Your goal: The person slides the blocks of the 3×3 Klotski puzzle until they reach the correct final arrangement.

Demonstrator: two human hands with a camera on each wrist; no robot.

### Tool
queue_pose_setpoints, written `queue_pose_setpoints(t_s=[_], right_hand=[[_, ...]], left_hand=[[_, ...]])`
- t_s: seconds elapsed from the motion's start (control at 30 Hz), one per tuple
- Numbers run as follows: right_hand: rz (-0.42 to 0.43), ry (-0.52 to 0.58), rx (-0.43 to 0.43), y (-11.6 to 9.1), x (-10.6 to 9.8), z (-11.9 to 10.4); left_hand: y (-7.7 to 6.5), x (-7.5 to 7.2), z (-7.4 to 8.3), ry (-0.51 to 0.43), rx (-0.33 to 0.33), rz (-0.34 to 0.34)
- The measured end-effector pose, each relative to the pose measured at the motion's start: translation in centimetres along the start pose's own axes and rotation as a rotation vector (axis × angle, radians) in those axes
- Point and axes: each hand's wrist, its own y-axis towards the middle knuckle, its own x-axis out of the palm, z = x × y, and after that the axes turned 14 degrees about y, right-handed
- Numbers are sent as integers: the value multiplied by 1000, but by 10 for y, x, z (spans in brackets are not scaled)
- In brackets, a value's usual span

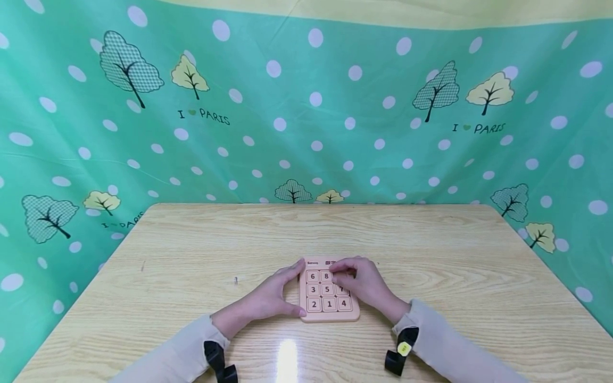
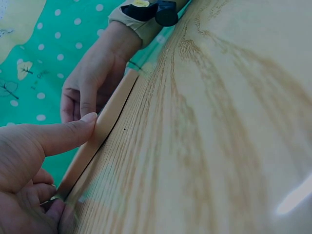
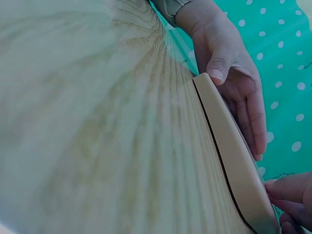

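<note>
A pink sliding number puzzle (image 1: 330,317) lies flat on the table, its numbered tiles in a three-by-three frame. My left hand (image 1: 268,298) grips the puzzle's left side, thumb at the near corner and fingers at the far corner. In the left wrist view the left thumb (image 2: 68,135) presses the puzzle's side edge (image 2: 108,114). Over the upper right of the puzzle is my right hand (image 1: 366,282), index finger and thumb beside the 8 tile (image 1: 326,276). It covers the top right place and part of the 7 tile (image 1: 342,290); whether it pinches a tile is hidden.
The wooden table (image 1: 215,234) extends around the puzzle, with a small mark (image 1: 235,280) to its left. A green dotted cloth (image 1: 306,133) hangs behind the table. Black straps with cameras (image 1: 215,354) sit on both wrists.
</note>
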Motion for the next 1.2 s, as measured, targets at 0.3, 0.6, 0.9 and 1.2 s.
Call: queue_pose_setpoints(t_s=[0.3,0.6,0.9,1.2], right_hand=[[-9,4,8,-4,-5,2],[-27,24,35,-13,-15,1],[-65,67,50,-22,-22,6],[-92,88,42,-26,-26,9]], left_hand=[[0,0,1,-1,3,-3],[-1,0,3,-3,4,-1],[0,1,2,6,-1,8],[-1,0,2,2,5,5]])
